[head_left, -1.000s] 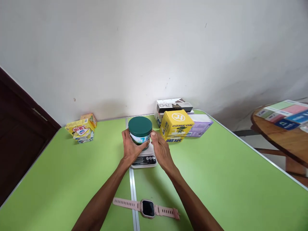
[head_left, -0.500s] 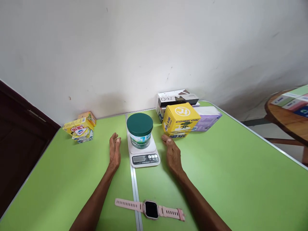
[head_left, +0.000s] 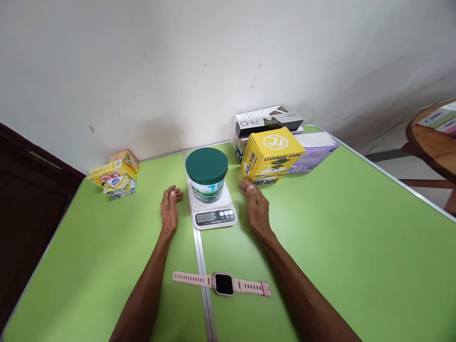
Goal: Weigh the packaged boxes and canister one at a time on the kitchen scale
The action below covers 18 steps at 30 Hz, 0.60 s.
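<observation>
Far left on the green surface (head_left: 342,237): clustered small boxes (head_left: 114,175), unchanged. Next, left grip (head_left: 169,209): released, empty, fingers loosely curved, just beside the scale, not touching it. A second ago it was wrapped round the tub. Green-lidded tub (head_left: 207,178) stands upright on the platform of the white scale (head_left: 213,209), lid on, now clear of both hands. Display reading can't be made out. Pink-strapped watch (head_left: 223,284) lies flat in front of the scale, strap spread out, same spot. Right grip (head_left: 258,211): also released and empty, off the tub's side since then, now right of the scale. Its fingertips are near the yellow box (head_left: 272,156); contact, can't tell. Purple pack (head_left: 315,152) sits right of that box.
</observation>
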{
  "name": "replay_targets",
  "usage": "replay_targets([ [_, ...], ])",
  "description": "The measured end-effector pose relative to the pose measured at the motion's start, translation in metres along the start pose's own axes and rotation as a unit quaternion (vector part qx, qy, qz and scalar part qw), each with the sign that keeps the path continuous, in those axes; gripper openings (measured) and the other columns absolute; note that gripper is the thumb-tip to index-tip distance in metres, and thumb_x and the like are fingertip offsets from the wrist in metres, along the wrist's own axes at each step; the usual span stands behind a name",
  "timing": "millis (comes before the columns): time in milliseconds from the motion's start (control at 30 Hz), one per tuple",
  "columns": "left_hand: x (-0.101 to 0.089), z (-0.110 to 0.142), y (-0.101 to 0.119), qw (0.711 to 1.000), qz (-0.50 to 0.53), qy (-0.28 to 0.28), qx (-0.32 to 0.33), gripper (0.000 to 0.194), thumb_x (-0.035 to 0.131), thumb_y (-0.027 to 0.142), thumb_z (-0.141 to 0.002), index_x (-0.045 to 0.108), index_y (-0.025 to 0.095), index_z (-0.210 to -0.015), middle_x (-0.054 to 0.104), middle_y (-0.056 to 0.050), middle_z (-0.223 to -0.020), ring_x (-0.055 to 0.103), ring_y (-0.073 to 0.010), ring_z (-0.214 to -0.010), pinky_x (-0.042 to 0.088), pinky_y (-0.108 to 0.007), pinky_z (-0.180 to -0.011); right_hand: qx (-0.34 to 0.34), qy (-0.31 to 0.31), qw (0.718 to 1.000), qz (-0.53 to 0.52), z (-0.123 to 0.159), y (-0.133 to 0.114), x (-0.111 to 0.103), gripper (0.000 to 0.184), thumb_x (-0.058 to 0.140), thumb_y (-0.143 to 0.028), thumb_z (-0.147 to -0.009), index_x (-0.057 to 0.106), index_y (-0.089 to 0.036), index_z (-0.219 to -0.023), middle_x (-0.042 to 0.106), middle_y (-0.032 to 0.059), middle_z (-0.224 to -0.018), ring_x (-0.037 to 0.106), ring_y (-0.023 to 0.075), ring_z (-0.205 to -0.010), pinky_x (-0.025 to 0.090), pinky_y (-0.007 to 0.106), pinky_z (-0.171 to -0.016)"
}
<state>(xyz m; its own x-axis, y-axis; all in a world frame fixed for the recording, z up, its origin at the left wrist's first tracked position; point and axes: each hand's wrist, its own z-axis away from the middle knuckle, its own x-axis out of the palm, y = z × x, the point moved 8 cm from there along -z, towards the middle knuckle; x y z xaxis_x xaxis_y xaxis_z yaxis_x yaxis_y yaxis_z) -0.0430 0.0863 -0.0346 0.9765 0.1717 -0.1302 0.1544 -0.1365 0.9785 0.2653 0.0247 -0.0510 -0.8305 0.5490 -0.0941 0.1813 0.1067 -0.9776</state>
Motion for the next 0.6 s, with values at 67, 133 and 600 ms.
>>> replay_targets([
  [67,0.0,0.0,0.0,1.0,-0.009,-0.002,0.0,0.065,0.049,0.074,-0.097,0.063,0.017,-0.125,0.073,-0.014,-0.115,0.074,-0.0249,-0.1,0.059,-0.047,-0.097,-0.002,-0.003,1.0,0.003,0.001,-0.001,-0.001,0.069,0.035,-0.071,-0.104,0.073,-0.018,-0.126,0.074,0.018,-0.13,0.067,0.0327,-0.124,0.048,0.055,-0.113],
  [133,0.001,0.002,0.0,1.0,-0.014,-0.007,-0.006,0.067,0.048,0.075,-0.097,0.063,0.017,-0.127,0.072,-0.015,-0.118,0.074,-0.0255,-0.102,0.058,-0.048,-0.099,-0.007,-0.011,1.0,0.015,0.001,-0.004,0.0,0.068,0.036,-0.069,-0.105,0.07,-0.016,-0.13,0.071,0.0201,-0.134,0.065,0.0335,-0.127,0.047,0.057,-0.114],
  [600,0.07,-0.009,0.105,0.975,-0.103,-0.135,0.145,0.105,0.089,0.058,-0.069,0.04,0.019,-0.153,0.054,-0.02,-0.153,0.054,-0.0356,-0.143,0.042,-0.052,-0.122,-0.156,-0.118,0.98,0.036,-0.004,-0.085,0.086,0.116,0.085,-0.043,-0.07,0.023,-0.011,-0.162,0.038,0.0281,-0.163,0.038,0.0423,-0.153,0.034,0.062,-0.125],
])
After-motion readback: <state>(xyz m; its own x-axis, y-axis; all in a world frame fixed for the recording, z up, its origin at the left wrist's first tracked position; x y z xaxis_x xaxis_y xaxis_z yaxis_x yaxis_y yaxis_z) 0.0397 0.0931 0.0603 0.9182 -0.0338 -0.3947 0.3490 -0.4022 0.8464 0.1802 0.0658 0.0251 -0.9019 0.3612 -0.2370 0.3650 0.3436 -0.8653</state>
